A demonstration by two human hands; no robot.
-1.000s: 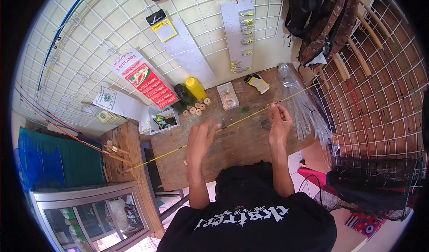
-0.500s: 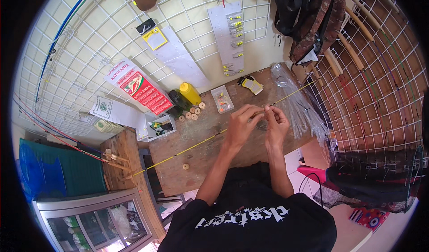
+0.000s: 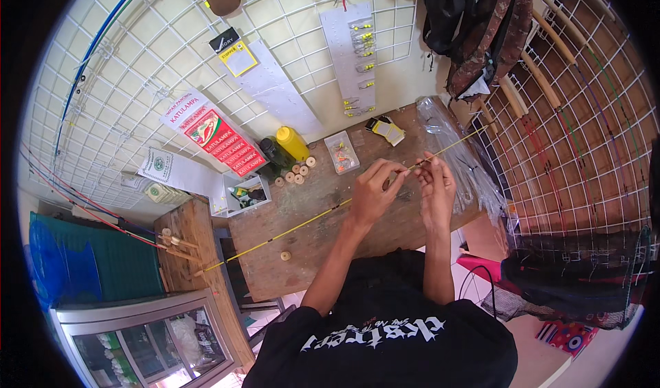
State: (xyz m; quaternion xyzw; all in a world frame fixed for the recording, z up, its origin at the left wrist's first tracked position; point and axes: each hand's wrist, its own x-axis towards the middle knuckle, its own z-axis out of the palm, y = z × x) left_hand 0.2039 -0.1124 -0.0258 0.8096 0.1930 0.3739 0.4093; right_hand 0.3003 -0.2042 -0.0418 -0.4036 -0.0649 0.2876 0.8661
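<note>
- Holds the slim yellow rod (image 3: 289, 230) in the left hand (image 3: 375, 190), with thumb and fingertips pinched nearly shut on it and the remaining fingers bent.
- Steadies the same rod with the right hand (image 3: 438, 185), just beside the left, with fingers loosely curled and tips at the rod; cannot tell how firm that grip is.
- Cannot tell whether any fine thread lies between the fingertips; too small to make out.
- Runs slantwise above the desk (image 3: 309, 257), from the narrow side desk (image 3: 210, 228) at lower left, behind the left hand, up toward the wire rack (image 3: 584, 181) at right; bears short dark bands along its length.
- Toward the back of the desk, left of the hands: a yellow bottle (image 3: 292, 144) next to a dark bottle (image 3: 274, 155), with a cluster of cork rings (image 3: 299, 170) in front.
- Nearer the person, below the rod: a single cork ring (image 3: 286, 256), well apart from the cluster.
- Beyond the left hand: a clear box (image 3: 341, 152) with small orange pieces inside, and near it a yellow and black packet (image 3: 386, 131).
- To the right, past the right hand: clear plastic sleeves (image 3: 450, 157), lying in a long heap partly under the rod.
- At the desk's left back corner: a white box (image 3: 249, 209) with small packets inside.
</note>
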